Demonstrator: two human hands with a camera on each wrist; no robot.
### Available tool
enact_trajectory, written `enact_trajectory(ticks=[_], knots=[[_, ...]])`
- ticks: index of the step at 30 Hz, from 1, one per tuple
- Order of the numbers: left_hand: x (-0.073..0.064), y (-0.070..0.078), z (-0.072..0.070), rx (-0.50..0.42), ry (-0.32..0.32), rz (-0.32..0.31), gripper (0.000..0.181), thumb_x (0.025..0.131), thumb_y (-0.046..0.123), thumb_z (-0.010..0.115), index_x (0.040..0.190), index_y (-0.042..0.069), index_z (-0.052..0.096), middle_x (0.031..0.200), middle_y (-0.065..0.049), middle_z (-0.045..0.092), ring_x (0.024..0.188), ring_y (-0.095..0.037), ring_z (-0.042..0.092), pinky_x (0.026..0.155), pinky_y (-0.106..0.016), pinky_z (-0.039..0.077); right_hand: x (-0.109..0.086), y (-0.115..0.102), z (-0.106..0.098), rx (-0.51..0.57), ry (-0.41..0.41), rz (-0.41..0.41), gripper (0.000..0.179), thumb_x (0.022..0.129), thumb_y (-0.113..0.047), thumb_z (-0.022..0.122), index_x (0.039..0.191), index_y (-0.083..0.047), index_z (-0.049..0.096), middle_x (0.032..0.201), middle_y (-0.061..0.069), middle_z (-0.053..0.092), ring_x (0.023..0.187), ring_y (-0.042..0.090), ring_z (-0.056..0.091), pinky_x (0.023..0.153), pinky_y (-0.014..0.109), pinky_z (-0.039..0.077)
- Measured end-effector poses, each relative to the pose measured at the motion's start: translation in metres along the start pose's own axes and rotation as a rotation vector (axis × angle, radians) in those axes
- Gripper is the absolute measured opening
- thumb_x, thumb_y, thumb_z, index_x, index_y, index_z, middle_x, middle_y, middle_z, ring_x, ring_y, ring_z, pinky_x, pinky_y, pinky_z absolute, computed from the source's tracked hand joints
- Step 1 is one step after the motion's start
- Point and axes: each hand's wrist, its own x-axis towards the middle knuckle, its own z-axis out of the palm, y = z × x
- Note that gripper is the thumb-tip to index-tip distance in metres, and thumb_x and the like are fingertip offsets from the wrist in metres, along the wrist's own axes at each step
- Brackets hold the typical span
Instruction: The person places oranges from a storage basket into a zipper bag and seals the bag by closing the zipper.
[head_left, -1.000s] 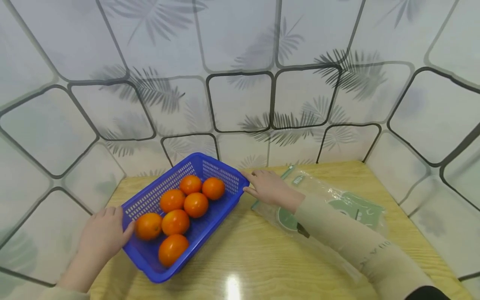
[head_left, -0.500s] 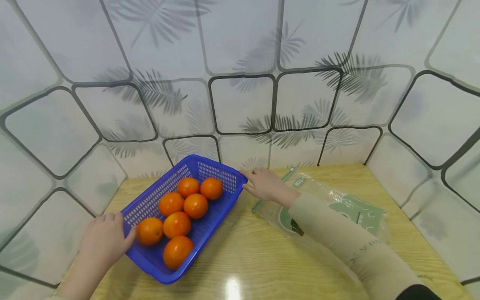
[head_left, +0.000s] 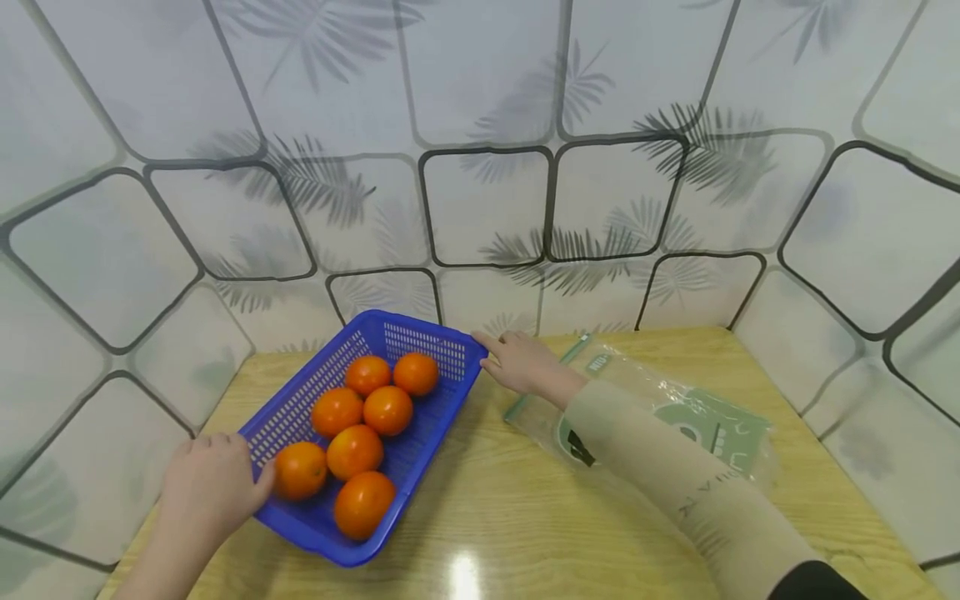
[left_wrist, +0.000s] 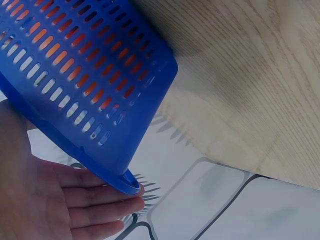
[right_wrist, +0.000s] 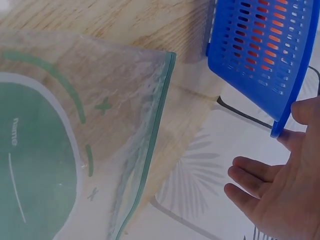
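Note:
A blue plastic basket (head_left: 422, 427) with slotted sides sits on the table at left of centre in the head view, holding several oranges (head_left: 387, 411). My left hand (head_left: 212, 482) grips its left end, thumb over the rim; in the left wrist view the fingers (left_wrist: 102, 212) stretch out beneath the rim. At the far right corner, my right hand (head_left: 522, 364) pinches the rim between thumb and index finger, as the right wrist view shows, while its other fingers (right_wrist: 250, 175) are held apart from the basket.
To the right, a clear zip bag (head_left: 701, 417) with green print lies flat on the wooden table (head_left: 510, 525), partly under my right sleeve (head_left: 667, 475). Patterned walls (head_left: 487, 208) border the table at the back and both sides.
The basket has turned counterclockwise a little: its far end shifted left with my right hand, its near end shifted right. The nearest orange has moved rightward along with it.

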Motion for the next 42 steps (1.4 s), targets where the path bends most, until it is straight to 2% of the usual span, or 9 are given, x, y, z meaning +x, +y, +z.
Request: enact_trajectory(ticks=[8, 14, 22, 29, 33, 37, 42], knots=[[0.004, -0.005, -0.002, -0.036, 0.018, 0.006, 0.047, 0.087, 0.031, 0.077, 0.074, -0.009, 0.057, 0.065, -0.021, 0.059, 0.063, -0.040, 0.062, 0.064, -0.056, 0.053, 0.001, -0.002, 0.004, -0.024, 0.026, -0.002, 0.060, 0.112, -0.039, 0.048, 0.165, -0.014, 0.037, 0.147, 0.023, 0.060, 0.140, 0.039, 0.056, 0.118, 0.053, 0.046], [0.015, -0.011, 0.000, -0.089, -0.025, 0.007, 0.041, 0.090, 0.026, 0.076, 0.082, -0.009, 0.058, 0.070, -0.021, 0.062, 0.066, -0.041, 0.063, 0.065, -0.059, 0.053, -0.002, -0.007, 0.004, -0.056, 0.055, -0.011, 0.062, 0.111, -0.041, 0.051, 0.162, -0.007, 0.042, 0.147, 0.021, 0.061, 0.138, 0.038, 0.058, 0.117, 0.051, 0.048], [0.030, -0.017, 0.004, -0.116, -0.064, 0.022, 0.031, 0.090, 0.019, 0.072, 0.090, -0.008, 0.059, 0.073, -0.020, 0.062, 0.067, -0.040, 0.063, 0.063, -0.059, 0.053, -0.009, -0.015, 0.003, -0.072, 0.074, -0.025, 0.063, 0.108, -0.044, 0.059, 0.155, -0.003, 0.051, 0.150, 0.021, 0.059, 0.140, 0.037, 0.057, 0.120, 0.049, 0.046], [0.045, -0.015, 0.004, -0.133, -0.064, 0.066, 0.029, 0.088, 0.014, 0.076, 0.097, -0.010, 0.061, 0.080, -0.024, 0.065, 0.072, -0.044, 0.066, 0.069, -0.062, 0.055, -0.020, -0.023, 0.005, -0.043, 0.106, -0.047, 0.063, 0.106, -0.042, 0.063, 0.152, 0.000, 0.054, 0.151, 0.025, 0.057, 0.142, 0.039, 0.054, 0.121, 0.050, 0.045], [0.054, -0.012, 0.002, -0.130, -0.073, 0.103, 0.028, 0.087, 0.010, 0.076, 0.099, -0.009, 0.061, 0.082, -0.024, 0.066, 0.075, -0.045, 0.068, 0.071, -0.062, 0.056, -0.026, -0.028, 0.005, -0.068, 0.122, -0.057, 0.063, 0.106, -0.043, 0.063, 0.150, 0.002, 0.055, 0.149, 0.026, 0.058, 0.141, 0.039, 0.055, 0.121, 0.050, 0.045], [0.062, -0.009, 0.001, -0.133, -0.098, 0.118, 0.023, 0.087, 0.004, 0.073, 0.102, -0.008, 0.060, 0.084, -0.023, 0.068, 0.076, -0.044, 0.069, 0.070, -0.060, 0.058, -0.033, -0.037, 0.005, -0.097, 0.116, -0.071, 0.064, 0.105, -0.045, 0.064, 0.149, 0.001, 0.057, 0.148, 0.025, 0.059, 0.139, 0.039, 0.056, 0.121, 0.050, 0.045], [0.065, -0.009, 0.000, -0.165, -0.127, 0.113, 0.016, 0.087, -0.007, 0.066, 0.102, -0.006, 0.058, 0.085, -0.024, 0.068, 0.075, -0.045, 0.068, 0.065, -0.060, 0.058, -0.040, -0.047, 0.008, -0.121, 0.097, -0.106, 0.066, 0.105, -0.046, 0.063, 0.148, 0.004, 0.056, 0.150, 0.028, 0.057, 0.141, 0.040, 0.055, 0.122, 0.049, 0.044]])
